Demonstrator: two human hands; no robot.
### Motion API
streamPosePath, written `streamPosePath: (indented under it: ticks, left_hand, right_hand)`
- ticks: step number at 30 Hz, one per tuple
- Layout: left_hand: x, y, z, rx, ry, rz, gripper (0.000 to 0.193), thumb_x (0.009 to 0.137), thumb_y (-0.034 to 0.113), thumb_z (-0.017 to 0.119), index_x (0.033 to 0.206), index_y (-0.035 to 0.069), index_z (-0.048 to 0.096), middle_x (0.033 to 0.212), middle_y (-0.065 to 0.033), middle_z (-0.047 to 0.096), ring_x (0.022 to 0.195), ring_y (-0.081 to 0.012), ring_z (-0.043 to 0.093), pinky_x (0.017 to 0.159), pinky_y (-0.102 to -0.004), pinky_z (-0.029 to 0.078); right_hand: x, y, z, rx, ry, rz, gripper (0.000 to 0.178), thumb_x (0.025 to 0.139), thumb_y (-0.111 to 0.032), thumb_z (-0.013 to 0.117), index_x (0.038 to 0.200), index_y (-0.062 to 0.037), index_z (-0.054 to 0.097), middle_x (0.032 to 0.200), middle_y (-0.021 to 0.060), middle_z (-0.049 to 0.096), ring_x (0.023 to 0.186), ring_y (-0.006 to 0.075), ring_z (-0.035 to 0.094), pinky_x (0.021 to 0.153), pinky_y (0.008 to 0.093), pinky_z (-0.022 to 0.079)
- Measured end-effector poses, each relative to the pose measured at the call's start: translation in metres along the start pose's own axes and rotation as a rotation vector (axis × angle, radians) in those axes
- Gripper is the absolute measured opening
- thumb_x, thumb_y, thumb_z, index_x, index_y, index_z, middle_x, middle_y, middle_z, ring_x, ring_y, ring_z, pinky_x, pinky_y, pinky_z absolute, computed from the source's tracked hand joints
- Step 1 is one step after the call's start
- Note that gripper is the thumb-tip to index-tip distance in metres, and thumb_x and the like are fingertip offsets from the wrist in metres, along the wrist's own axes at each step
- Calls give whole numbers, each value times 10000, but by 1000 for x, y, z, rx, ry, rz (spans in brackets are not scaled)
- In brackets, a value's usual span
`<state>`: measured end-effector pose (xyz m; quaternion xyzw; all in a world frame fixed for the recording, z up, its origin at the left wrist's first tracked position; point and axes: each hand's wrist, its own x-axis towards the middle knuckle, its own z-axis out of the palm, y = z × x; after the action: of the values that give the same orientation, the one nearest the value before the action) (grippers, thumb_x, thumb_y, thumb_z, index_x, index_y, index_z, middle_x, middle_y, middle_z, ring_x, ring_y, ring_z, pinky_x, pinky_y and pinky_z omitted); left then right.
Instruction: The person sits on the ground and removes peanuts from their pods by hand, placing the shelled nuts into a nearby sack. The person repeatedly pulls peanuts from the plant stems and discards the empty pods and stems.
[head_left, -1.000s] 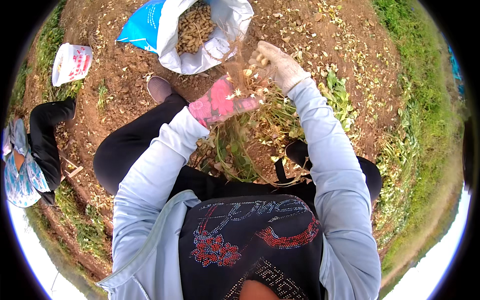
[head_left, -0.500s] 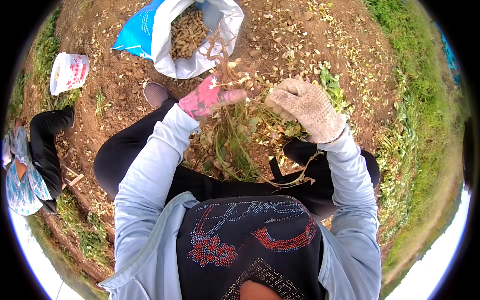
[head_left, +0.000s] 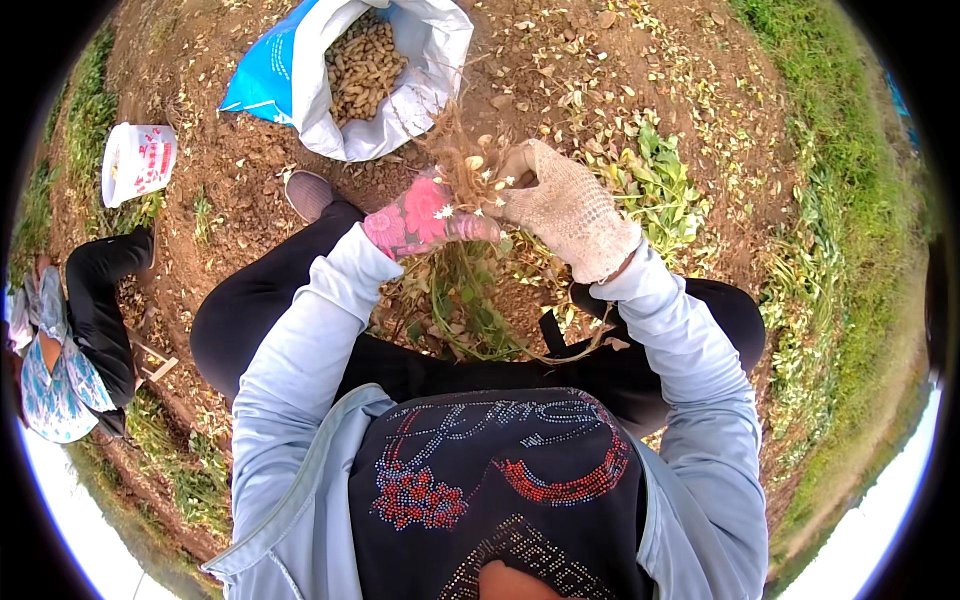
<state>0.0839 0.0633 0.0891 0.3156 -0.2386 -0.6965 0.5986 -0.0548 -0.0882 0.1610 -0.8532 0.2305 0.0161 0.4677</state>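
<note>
Holding the peanut plant (head_left: 466, 188) between both hands, over the ground (head_left: 235, 150), just nearer than the open sack (head_left: 430, 85). Clamped firmly around the plant with the grip of the pink-gloved left hand (head_left: 422, 222). Reaching to the pale pods (head_left: 474, 163) with the beige-gloved right hand (head_left: 575, 210); cannot tell its grip as apart or together, because of hidden fingertips. Just below the hands, tangled in green vines (head_left: 465, 310). Farther forward, filled with peanuts (head_left: 362, 75) inside the sack. Well apart at left, marked by a white bucket (head_left: 140, 165) and another person (head_left: 62, 390).
</note>
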Motion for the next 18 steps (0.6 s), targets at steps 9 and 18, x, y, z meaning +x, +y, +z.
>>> streamPosePath:
  ticks: [9,18]
  left_hand:
    - [1,-12,11,370,214,190,648,806,99,718,1353,43,374,1247,-65,536,1141,-165,520,954,-322,447]
    - [0,-8,10,328,99,129,672,811,116,714,1364,30,343,1234,-60,519,1075,-153,535,881,-308,472]
  right_hand:
    - [-12,8,9,156,67,18,256,804,-211,653,952,-8,605,903,156,644,845,279,628,754,347,472]
    - [-4,16,6,20,-32,47,272,813,-225,662,954,2,609,866,162,640,817,262,628,733,361,478]
